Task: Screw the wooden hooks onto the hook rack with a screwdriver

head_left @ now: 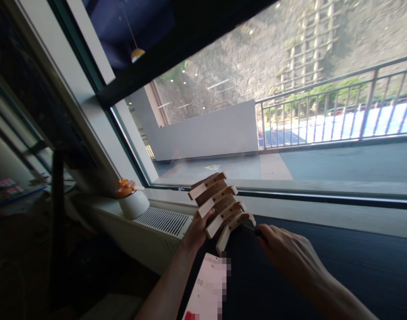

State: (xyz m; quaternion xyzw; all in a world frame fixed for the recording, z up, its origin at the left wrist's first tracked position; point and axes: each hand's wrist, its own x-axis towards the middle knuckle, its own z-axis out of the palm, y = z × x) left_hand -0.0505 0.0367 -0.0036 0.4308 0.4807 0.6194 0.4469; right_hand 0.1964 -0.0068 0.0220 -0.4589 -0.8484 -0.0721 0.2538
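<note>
A light wooden piece (220, 204) with several rows of slats and small dark holes is held up above the dark table. My left hand (199, 229) grips its lower left side, fingers wrapped round the wood. My right hand (273, 238) is closed on the black handle of a thin tool (261, 234), whose thin shaft points left at the lowest row of the wooden piece. Whether its tip touches the wood is too small to tell.
A phone (206, 284) lies on the dark table (357, 258), below the wooden piece. A white pot with an orange top (133, 203) stands on the sill beside a vent grille (163, 221). Beyond is a large window with a railing outside.
</note>
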